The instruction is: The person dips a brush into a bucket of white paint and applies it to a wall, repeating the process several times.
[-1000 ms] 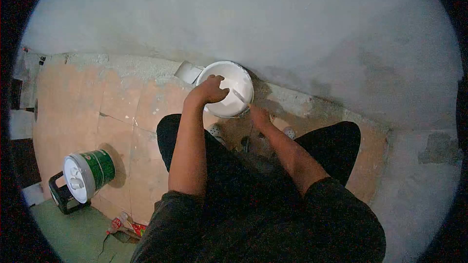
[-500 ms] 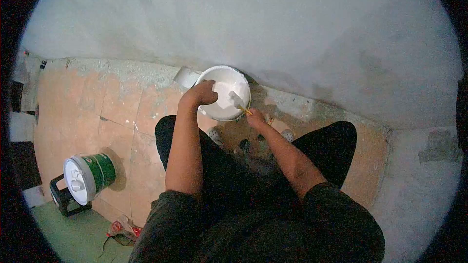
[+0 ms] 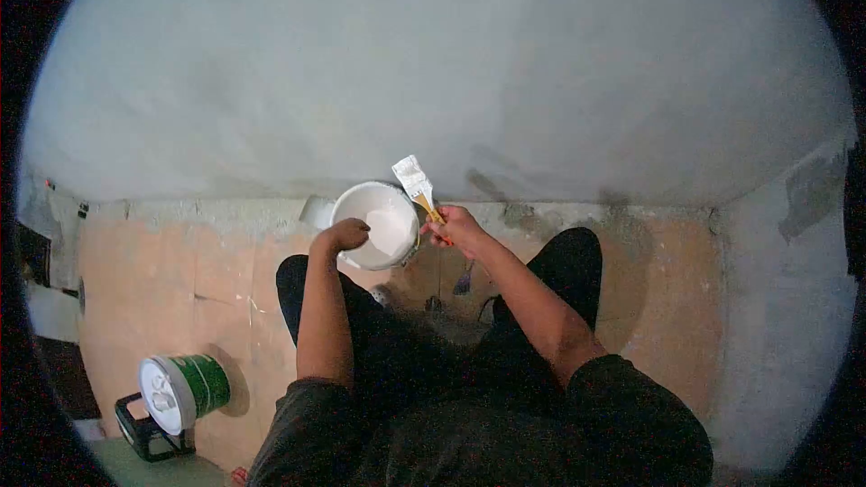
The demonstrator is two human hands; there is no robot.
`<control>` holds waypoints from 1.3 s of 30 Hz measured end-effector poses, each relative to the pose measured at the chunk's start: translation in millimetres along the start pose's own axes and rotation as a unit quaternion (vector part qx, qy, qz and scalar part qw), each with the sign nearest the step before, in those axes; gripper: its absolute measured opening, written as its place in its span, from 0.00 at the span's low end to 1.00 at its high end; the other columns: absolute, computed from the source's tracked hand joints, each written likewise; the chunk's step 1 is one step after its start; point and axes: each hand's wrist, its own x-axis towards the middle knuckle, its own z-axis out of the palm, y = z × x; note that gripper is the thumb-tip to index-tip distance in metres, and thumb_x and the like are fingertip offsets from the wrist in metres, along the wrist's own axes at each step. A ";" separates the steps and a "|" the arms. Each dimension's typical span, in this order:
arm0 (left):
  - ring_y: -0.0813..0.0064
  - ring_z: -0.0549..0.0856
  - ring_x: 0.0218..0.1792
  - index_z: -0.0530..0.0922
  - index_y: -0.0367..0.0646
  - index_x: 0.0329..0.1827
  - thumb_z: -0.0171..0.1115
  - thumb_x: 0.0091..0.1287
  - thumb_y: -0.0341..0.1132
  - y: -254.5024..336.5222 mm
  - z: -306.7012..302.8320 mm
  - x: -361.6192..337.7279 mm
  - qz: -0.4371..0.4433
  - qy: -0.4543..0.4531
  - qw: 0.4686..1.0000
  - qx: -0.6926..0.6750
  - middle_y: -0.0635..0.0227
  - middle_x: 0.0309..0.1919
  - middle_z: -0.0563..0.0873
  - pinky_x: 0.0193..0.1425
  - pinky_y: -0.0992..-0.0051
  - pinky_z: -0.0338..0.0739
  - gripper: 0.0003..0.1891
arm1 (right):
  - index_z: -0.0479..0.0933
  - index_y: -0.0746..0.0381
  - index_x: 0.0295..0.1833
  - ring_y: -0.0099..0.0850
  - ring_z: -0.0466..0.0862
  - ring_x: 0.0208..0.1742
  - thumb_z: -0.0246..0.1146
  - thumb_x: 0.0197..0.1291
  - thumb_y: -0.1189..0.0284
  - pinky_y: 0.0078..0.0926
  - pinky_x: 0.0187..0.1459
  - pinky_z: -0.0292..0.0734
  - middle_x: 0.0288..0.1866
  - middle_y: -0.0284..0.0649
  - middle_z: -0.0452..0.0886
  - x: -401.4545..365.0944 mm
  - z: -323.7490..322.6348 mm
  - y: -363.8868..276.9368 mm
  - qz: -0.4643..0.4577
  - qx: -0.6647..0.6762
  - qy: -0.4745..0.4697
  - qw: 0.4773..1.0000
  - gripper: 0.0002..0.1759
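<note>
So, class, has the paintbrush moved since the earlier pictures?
Yes. Judged against the foot of the wall, the paintbrush has moved up the picture: its bristles, earlier over the white bucket, now show above that line.

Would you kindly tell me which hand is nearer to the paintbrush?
The right: the right hand grips the paintbrush by its handle, while the left hand is farther off, at the left rim of the white bucket.

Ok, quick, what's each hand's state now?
Left hand: at the round white bucket; grip can't be told.
Right hand: closed, holding the yellow-handled, white-bristled paintbrush.
</note>
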 end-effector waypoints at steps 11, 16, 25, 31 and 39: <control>0.57 0.76 0.58 0.70 0.40 0.62 0.53 0.63 0.37 139.2 -14.5 -24.7 -0.006 0.053 0.984 -0.168 0.51 0.59 0.74 0.60 0.64 0.72 0.24 | 0.75 0.65 0.45 0.16 0.69 0.23 0.52 0.68 0.68 0.16 0.25 0.65 0.26 0.30 0.73 -74.3 -45.1 -36.6 -0.206 -0.082 0.250 0.943 0.12; 0.60 0.75 0.59 0.70 0.44 0.62 0.57 0.62 0.31 181.9 -64.7 -16.9 0.124 0.193 0.966 -0.115 0.56 0.59 0.74 0.60 0.64 0.72 0.22 | 0.73 0.66 0.46 0.17 0.70 0.22 0.56 0.64 0.72 0.16 0.24 0.67 0.28 0.31 0.75 -103.4 -48.9 -100.7 -0.262 -0.130 0.289 0.912 0.09; 0.59 0.78 0.52 0.73 0.38 0.54 0.54 0.58 0.21 288.9 -194.1 -109.3 0.200 0.415 0.862 -0.211 0.55 0.54 0.76 0.57 0.66 0.73 0.19 | 0.68 0.68 0.56 0.43 0.82 0.31 0.58 0.56 0.78 0.36 0.36 0.76 0.33 0.50 0.80 -132.0 -8.4 -242.8 -0.394 -0.323 0.417 0.753 0.21; 0.56 0.78 0.53 0.76 0.39 0.47 0.53 0.54 0.20 315.6 -219.9 -136.7 0.221 0.552 0.778 -0.205 0.55 0.50 0.79 0.60 0.65 0.70 0.16 | 0.70 0.69 0.57 0.46 0.81 0.31 0.57 0.58 0.78 0.37 0.33 0.75 0.31 0.53 0.78 -130.9 25.1 -354.2 -0.537 -0.450 0.451 0.552 0.20; 0.62 0.75 0.58 0.77 0.47 0.50 0.56 0.57 0.24 312.2 -236.9 -157.1 0.190 0.552 0.775 -0.239 0.64 0.55 0.77 0.58 0.58 0.69 0.17 | 0.63 0.72 0.61 0.47 0.83 0.34 0.54 0.56 0.79 0.40 0.34 0.80 0.34 0.54 0.79 -97.1 52.6 -388.8 -0.343 -0.625 0.509 0.483 0.25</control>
